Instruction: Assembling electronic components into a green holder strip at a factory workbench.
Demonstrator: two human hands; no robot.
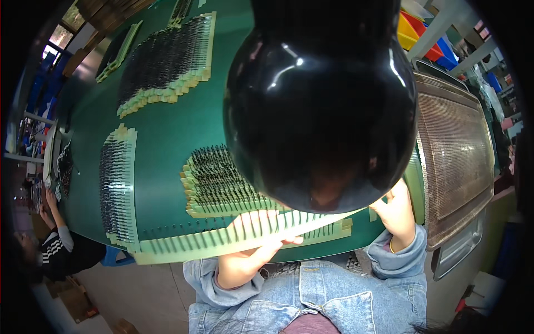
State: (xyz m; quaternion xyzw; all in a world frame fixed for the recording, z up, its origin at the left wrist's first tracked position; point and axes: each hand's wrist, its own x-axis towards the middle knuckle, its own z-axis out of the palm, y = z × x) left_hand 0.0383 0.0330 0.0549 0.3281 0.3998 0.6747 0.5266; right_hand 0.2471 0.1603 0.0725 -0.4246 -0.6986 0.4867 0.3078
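Green tabletop (167, 131): we held pale pinned strip (194, 242) over near edge, left hand (242, 267) curled round middle; right hand (397, 214) half-curled by right end, grip unclear; level support seemed wise.

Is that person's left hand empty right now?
No, the left hand is holding a long, pale green strip with a row of thin dark pins along it.

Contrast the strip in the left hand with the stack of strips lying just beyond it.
The held strip is a single long piece; the stack is many overlapping strips. The held strip is gripped in the left hand, while the stack lies on the green table. Both are pale yellow-green with rows of dark pins.
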